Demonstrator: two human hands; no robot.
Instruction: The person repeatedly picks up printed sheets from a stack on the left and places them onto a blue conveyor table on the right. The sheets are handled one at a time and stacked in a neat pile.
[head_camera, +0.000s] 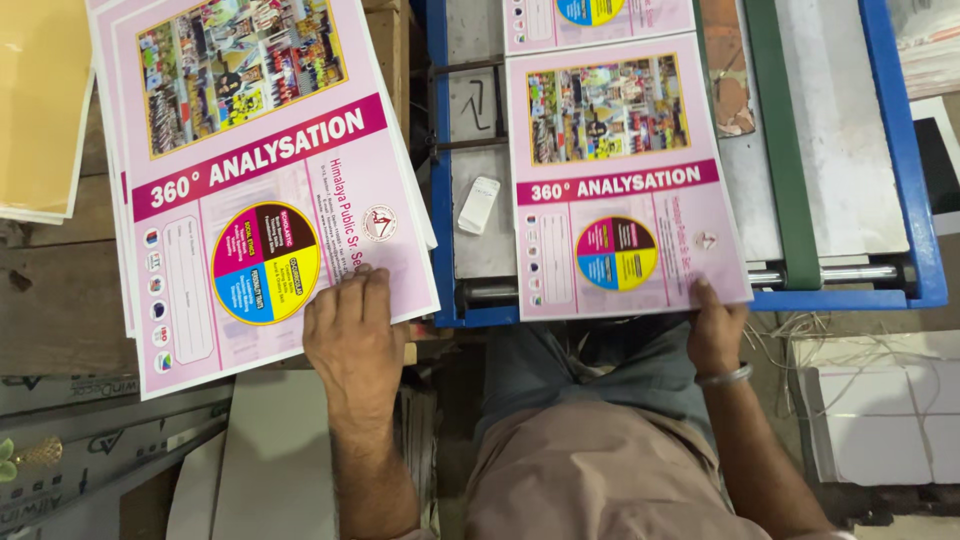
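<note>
The blue-framed machine (905, 150) serves as the reference; its grey metal bed carries a green belt strip (785, 150) running away from the person.

To the left of the machine lies a stack of pink printed sheets (250, 170) on a worn wooden bench — the top sheet shows a photo collage in a yellow border, a magenta title band with white lettering, and a circle split into magenta, dark brown, blue and yellow quarters. The stack's edges are slightly fanned.

On the machine bed itself lies a single pink sheet (620, 180) of the same design, its near edge overhanging the blue frame towards the person. A second sheet of the same kind (600, 20) sits beyond it, mostly out of frame.

The left hand (350, 335) rests flat on the near right corner of the stack, fingers together and extended — pressing, not clasping. The right hand (715, 330), a metal bangle at the wrist, pinches the near right corner of the single sheet, thumb on top.

A small white oblong object (478, 204) lies on the bed between the two sheets.
</note>
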